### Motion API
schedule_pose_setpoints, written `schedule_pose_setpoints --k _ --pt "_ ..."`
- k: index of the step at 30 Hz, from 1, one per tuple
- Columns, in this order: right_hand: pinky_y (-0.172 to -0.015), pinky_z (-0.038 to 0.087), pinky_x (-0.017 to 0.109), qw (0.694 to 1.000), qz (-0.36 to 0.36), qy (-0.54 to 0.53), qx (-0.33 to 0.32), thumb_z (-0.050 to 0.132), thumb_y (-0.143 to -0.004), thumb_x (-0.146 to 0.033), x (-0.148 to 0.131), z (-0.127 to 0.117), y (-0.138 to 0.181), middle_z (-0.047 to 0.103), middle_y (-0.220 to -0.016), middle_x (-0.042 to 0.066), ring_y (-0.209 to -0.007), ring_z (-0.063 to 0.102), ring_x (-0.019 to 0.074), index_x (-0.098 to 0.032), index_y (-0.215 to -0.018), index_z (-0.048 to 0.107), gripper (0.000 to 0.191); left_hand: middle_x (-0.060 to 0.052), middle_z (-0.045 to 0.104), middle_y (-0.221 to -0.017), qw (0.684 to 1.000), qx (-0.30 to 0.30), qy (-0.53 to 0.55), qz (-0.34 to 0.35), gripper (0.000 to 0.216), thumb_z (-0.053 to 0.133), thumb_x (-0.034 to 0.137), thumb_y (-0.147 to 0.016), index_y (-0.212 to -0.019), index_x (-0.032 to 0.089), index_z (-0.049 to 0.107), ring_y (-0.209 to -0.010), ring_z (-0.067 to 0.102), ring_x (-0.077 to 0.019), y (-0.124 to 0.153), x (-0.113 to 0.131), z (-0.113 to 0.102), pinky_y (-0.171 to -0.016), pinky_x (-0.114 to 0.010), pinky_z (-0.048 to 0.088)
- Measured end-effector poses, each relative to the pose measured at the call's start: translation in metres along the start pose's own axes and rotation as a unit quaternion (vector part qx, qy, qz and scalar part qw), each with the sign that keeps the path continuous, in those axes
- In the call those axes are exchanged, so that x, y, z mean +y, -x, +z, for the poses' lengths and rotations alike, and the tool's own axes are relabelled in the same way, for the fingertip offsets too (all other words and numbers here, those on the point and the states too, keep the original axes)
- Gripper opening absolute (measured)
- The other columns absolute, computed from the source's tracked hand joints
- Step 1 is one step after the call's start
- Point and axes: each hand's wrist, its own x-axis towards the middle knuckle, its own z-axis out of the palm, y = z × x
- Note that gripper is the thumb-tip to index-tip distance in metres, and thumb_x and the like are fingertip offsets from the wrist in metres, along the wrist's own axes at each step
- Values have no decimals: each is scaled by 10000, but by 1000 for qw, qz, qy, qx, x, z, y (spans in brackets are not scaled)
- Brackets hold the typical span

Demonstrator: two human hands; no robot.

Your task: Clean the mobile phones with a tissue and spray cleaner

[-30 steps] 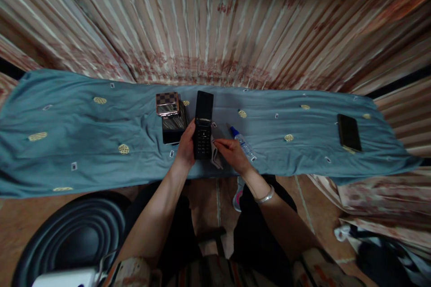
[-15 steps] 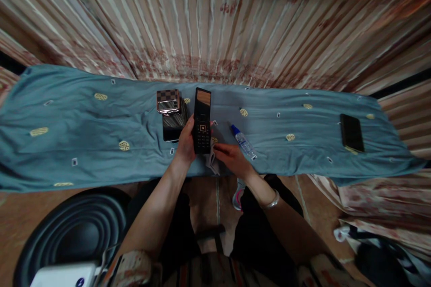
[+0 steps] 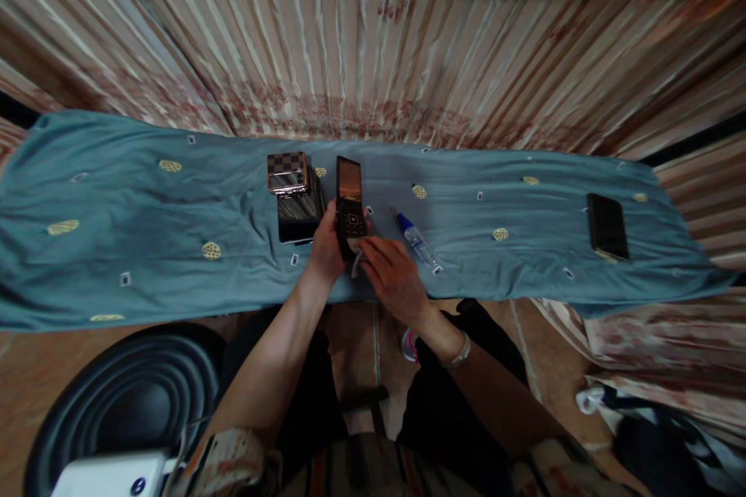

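An unfolded black flip phone [image 3: 350,194] is upright in my left hand [image 3: 327,245], whose fingers wrap round its lower half from the left. Its keypad and screen face me. My right hand [image 3: 396,276] presses a pale grey cloth [image 3: 355,252] against the lower keys, covering some of them. Part of the cloth hangs below the fingers. Left of the phone lie a dark, glossy phone or tablet [image 3: 297,219] and, on its upper end, a folded phone in a brown checkered case [image 3: 287,172]. A clear bottle with a blue cap [image 3: 416,241] lies right of my hands.
A narrow table under a teal cloth [image 3: 145,217] runs across the view, with a pleated curtain [image 3: 361,39] behind it. A black phone [image 3: 607,225] lies at the far right. Below left are a ribbed black round object [image 3: 134,404] and a white device [image 3: 110,475].
My right hand has moved up and left, bringing the cloth from beside the phone onto its lower keys. The flip phone has tilted slightly in my left hand.
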Motion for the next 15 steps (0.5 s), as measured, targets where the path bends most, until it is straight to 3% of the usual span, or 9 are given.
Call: schedule_pose_setpoints --k 6,11,15 --pt "-1098 496 448 1000 -27 7 11 473 -1037 -204 -7 3 -2 682 -1303 174 -1240 602 268 -123 -1386 619 387 -12 733 -752 998 -19 -49 27 381 406 478 -1031 -1026 199 666 -599 674 -132 0 -9 -2 -577 -234 539" --pt "-1094 503 452 999 1 -50 -1 479 -1033 -228 -9 0 -4 680 -1322 121 -1233 611 251 -216 -1428 597 413 -14 719 -796 996 -43 -76 35 446 444 592 -989 -1055 213 669 -651 673 -146 1 -12 -4 -645 -269 545" --pt "-1076 516 441 995 30 -91 23 486 -1025 -258 -11 -2 -6 692 -1311 102 -1218 622 239 -227 -1387 625 388 -3 693 -764 996 -41 -69 40 416 384 528 -1031 -977 210 647 -619 645 -116 4 -12 0 -665 -248 547"
